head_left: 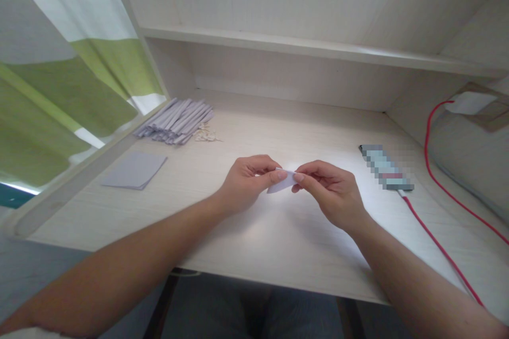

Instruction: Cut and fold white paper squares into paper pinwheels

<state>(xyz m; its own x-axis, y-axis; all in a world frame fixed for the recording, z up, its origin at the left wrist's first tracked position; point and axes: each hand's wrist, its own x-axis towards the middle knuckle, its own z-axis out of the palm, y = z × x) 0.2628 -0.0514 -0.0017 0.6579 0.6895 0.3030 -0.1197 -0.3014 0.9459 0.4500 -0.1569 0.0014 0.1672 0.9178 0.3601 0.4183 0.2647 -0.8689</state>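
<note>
Between my two hands, above the middle of the desk, is a small piece of white paper (pixel 281 183) that looks partly curled or folded. My left hand (pixel 251 179) pinches its left side, thumb on top. My right hand (pixel 332 189) grips the right end between thumb and fingers. Part of the paper is hidden behind the fingers. Off to the left lies a stack of white paper sheets (pixel 135 169). Behind that stack is a pile of thin rolled paper tubes (pixel 177 121), with small pale bits (pixel 207 133) beside it.
A phone (pixel 385 167), its screen blurred out, lies on the right with a red cable (pixel 437 246) running to the front edge. Another red cable (pixel 428 143) leads from a white plug (pixel 469 102). A shelf (pixel 298 45) spans the back. Green and white curtains (pixel 91 79) hang at the left.
</note>
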